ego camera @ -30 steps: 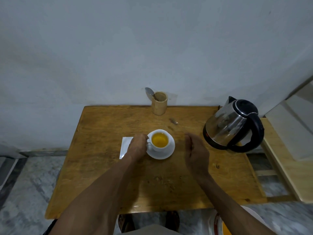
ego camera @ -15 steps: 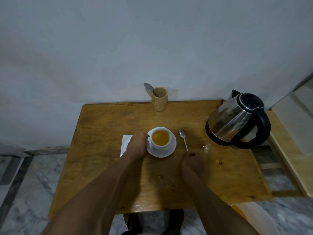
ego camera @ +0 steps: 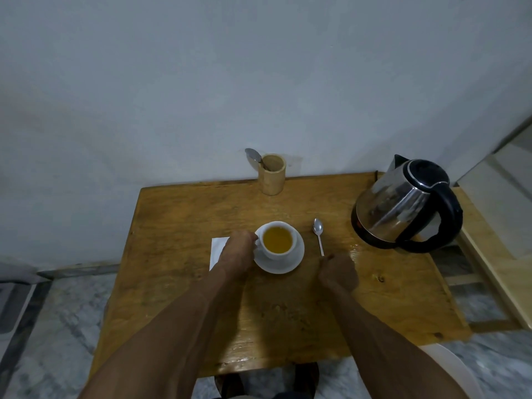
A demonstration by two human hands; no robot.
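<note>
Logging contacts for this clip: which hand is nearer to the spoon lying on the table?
Right. The right hand sits at the handle end of the spoon. The left hand grips the cup on the cup's far side from the spoon.

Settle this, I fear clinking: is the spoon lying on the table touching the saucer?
Apart. Head view shows bare wood between spoon and saucer rim.

I see the cup (ego camera: 277, 240) on its saucer (ego camera: 280, 269) mid-table (ego camera: 178, 226), my left hand (ego camera: 237, 251) holding it from the left, over the napkin (ego camera: 216, 249). Right of the saucer lies the spoon (ego camera: 319, 236), my right hand (ego camera: 338, 273) at its near end. Kettle (ego camera: 403, 208) far right; holder (ego camera: 272, 175) at the back edge, another spoon (ego camera: 253, 155) in it
</note>
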